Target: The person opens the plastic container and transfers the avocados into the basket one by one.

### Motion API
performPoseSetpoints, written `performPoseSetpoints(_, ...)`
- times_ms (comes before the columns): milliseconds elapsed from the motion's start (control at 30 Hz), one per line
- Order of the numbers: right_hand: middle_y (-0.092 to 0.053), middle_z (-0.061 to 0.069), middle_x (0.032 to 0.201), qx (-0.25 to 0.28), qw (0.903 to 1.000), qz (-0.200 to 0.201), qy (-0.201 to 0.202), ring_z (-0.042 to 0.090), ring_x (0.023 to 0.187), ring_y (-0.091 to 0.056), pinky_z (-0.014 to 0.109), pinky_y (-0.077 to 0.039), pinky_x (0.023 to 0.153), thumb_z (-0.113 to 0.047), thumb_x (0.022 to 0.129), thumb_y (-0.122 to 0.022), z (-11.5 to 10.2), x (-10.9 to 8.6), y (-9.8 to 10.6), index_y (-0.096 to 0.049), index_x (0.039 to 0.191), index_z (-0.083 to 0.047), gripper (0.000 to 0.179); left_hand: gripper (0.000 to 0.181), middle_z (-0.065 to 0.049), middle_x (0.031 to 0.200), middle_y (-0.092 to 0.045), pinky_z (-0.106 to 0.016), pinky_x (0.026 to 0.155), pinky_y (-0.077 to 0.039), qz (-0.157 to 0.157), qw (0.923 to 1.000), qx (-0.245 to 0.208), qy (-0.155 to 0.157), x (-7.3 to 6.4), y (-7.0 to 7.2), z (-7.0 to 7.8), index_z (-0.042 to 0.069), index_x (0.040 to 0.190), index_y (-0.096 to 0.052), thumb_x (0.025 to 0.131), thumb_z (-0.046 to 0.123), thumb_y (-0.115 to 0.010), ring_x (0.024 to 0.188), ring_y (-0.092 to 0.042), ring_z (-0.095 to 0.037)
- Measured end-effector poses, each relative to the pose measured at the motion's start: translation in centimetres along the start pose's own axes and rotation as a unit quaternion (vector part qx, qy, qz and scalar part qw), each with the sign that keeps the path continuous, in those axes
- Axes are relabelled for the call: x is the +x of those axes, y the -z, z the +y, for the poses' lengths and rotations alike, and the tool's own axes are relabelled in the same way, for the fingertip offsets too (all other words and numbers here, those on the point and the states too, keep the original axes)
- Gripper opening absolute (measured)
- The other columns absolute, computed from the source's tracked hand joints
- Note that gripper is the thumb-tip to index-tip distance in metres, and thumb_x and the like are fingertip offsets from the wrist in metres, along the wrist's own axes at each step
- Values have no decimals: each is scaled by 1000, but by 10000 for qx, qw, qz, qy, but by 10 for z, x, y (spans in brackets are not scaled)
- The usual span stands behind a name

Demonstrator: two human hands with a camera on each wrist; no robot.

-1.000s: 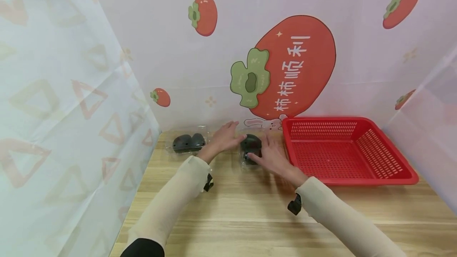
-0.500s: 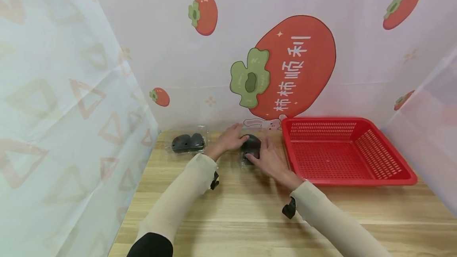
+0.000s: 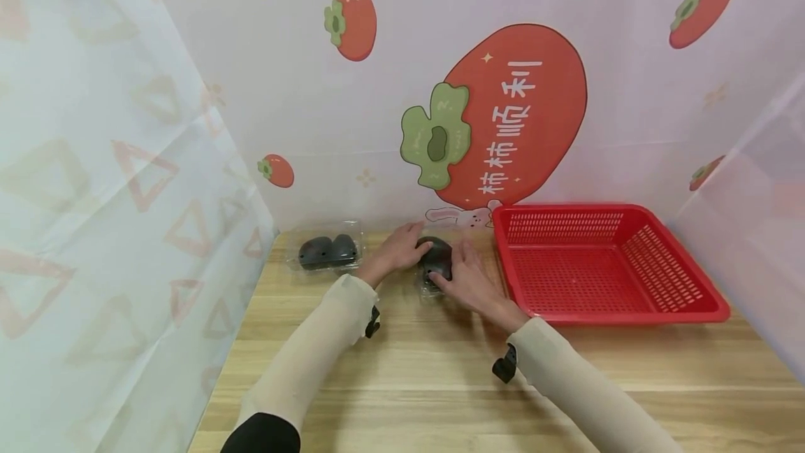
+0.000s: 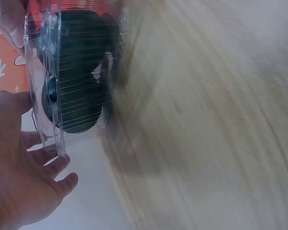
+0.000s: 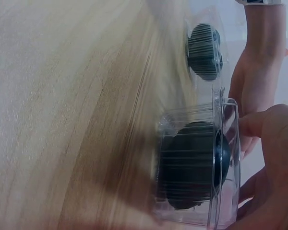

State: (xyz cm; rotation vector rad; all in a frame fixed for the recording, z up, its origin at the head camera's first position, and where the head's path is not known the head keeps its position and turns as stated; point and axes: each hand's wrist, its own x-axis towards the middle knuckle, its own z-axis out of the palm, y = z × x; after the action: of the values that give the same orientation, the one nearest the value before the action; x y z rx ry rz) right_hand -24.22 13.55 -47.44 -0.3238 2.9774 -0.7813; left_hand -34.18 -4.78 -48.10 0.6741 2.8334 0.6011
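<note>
A clear plastic clamshell box with dark rounded contents is at the back middle of the wooden table, between my two hands. My left hand holds its left side; in the left wrist view, the thumb is on the near side of the lid rim and the fingers reach round the other. On the right side my right hand grips the box, thumb toward me. The right wrist view shows that thumb at the lid's edge, with the other fingers partly hidden. The lid looks closed over the contents.
A second clear box with similar dark contents lies to the left, against the back wall. Close to my right hand stands a red perforated plastic basket. White printed sheets cover the walls at the back and sides.
My left hand has moved in to the right until its thumb meets the box. The right hand's fingers have closed in, and the box has shifted slightly left.
</note>
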Motion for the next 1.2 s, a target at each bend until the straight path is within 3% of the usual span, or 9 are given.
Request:
performPoseSetpoints(233,-8,29,174,-115,9996,-41,272,47,161,-10,66,-15,126,-46,101,-66,3,2,-5,-24,163,12,94,68,-24,165,-40,-48,125,-32,206,9994,121,241,-22,8,5,0,164,-32,113,41,-48,154,-37,-38)
performPoseSetpoints(433,-11,29,174,-122,9988,84,462,49,160,-10,67,-12,126,-46,100,-64,6,4,-10,-28,162,10,91,68,-21,164,-41,-51,124,-33,245,9969,363,649,-35,7,7,2,165,-31,113,44,-46,153,-39,-37)
performPoseSetpoints(633,-13,27,174,-189,9986,164,469,48,161,-10,64,-14,127,-47,98,-66,4,2,-12,-32,164,2,90,70,-23,156,-50,-56,116,-43,459,9923,608,974,-49,5,11,0,161,-37,111,47,-51,143,-50,-41)
performPoseSetpoints(933,-16,29,173,-340,9979,207,509,47,160,-14,63,-18,127,-41,100,-69,-3,-2,-6,-36,162,5,83,63,-23,127,-65,-58,96,-55,729,9825,869,1477,-71,10,22,-5,136,-57,108,51,-56,119,-65,-41)
performPoseSetpoints(1067,-22,32,171,-344,9973,301,569,49,158,-20,63,-23,125,-40,100,-72,-7,-7,-1,-40,159,7,82,68,-24,142,-59,-59,105,-51,594,9852,856,1360,-74,12,23,-4,149,-51,108,51,-55,132,-58,-42)
performPoseSetpoints(1200,-25,33,169,-360,9976,295,518,51,157,-24,64,-27,123,-45,97,-75,-11,-10,3,-40,159,6,88,71,-22,164,-41,-59,117,-41,445,9928,804,770,-70,16,22,4,162,-40,109,50,-53,150,-42,-41)
